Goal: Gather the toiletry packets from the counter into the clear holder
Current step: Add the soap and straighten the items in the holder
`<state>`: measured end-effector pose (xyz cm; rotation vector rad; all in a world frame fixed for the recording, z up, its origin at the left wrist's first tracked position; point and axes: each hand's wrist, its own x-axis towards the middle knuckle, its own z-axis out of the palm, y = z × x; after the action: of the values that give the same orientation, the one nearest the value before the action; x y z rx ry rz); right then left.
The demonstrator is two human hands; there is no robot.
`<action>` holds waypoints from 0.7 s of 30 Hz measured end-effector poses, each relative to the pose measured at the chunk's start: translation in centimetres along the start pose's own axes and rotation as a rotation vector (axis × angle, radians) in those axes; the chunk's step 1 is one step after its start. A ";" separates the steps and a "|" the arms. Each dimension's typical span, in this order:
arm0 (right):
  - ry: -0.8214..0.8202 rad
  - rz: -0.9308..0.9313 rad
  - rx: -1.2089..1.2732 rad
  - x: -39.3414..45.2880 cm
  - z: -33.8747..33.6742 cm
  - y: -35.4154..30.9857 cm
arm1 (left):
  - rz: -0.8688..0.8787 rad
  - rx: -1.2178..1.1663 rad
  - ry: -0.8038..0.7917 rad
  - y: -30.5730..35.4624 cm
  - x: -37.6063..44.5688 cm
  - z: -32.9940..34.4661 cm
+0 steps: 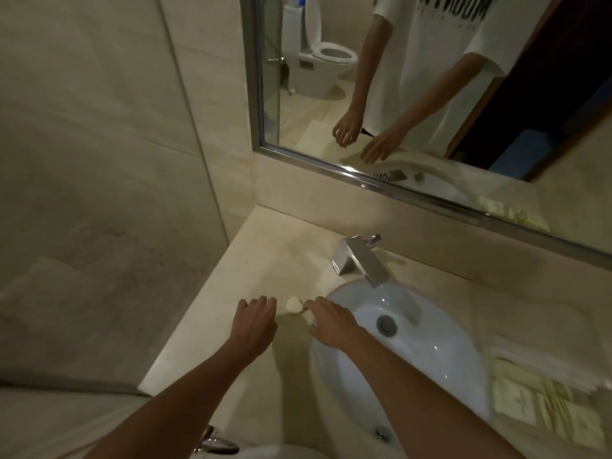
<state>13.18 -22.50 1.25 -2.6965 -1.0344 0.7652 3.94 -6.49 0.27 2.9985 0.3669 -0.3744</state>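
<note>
My right hand (331,321) reaches over the sink's left rim, and its fingertips and thumb pinch a small white round packet (294,304) lying on the beige counter (251,260). My left hand (255,321) hovers just left of that packet with loosely curled fingers and holds nothing. Several pale green toiletry packets (543,409) lie spread at the far right edge of the counter, blurred. I cannot make out the clear holder's outline among them.
A white round sink (430,346) fills the counter's middle, with a chrome faucet (357,260) behind it. A framed mirror (430,94) spans the back wall. A tiled wall closes off the left side. A chrome fitting (215,442) shows below the counter's front edge.
</note>
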 end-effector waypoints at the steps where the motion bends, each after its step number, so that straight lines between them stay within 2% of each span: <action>1: -0.010 0.000 -0.021 0.8 0.4 -0.5 | -0.005 -0.005 0.004 -0.6 0.2 -0.1; 12: 0.026 0.027 0.005 5.1 4.5 -2.9 | 0.010 -0.088 0.034 -4.2 1.0 1.0; 18: 0.112 -0.071 -0.023 4.5 6.4 -2.7 | 0.033 -0.080 -0.002 -5.0 0.9 1.7; 21: 0.091 0.017 0.007 3.4 6.6 -1.9 | 0.071 -0.084 0.002 -4.3 1.1 1.9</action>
<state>10.84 -19.06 -5.20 -2.7097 -0.9884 0.6413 3.49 -2.35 -2.12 2.9206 0.2685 -0.3412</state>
